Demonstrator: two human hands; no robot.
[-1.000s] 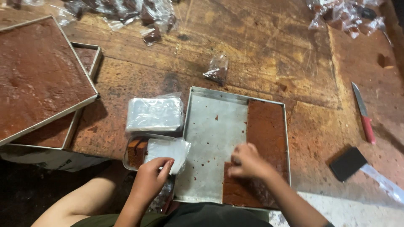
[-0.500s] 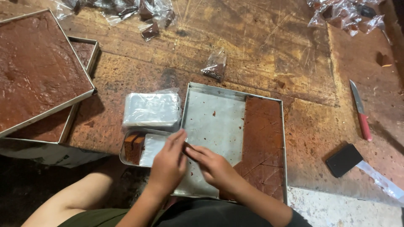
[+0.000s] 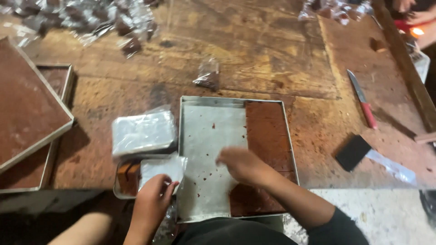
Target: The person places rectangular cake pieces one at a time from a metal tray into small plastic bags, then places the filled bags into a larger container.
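1. Left hand (image 3: 152,199): fingers pinch a clear wrapper (image 3: 161,169) at the near-left corner of the tray (image 3: 190,103); the wrapper lies over a small container (image 3: 121,179) holding brown pieces.
2. Right hand (image 3: 240,165): blurred, fingers curled down over the tray's papered half, just beside the slab (image 3: 268,131); whether they grip anything cannot be told.
3. Slab: brown, filling the tray's right side, partly hidden by the right forearm.
4. Wrapper stack (image 3: 143,132): flat, clear, touching the tray's left wall.
5. Risk, as judged: the thin wrapper could slip or crumple if pinched by one edge only; the forearm lying across the slab could dent or smear it.
6. Surface (image 3: 272,59): worn, stained wood. Beyond the tray, wrapped pieces (image 3: 91,20); right of it, a red-handled knife (image 3: 362,100) and a black scraper (image 3: 353,152); left of it, stacked larger trays (image 3: 27,122) of brown slab.
7. Room: dim; another person's hand (image 3: 415,16) far right of the tray.
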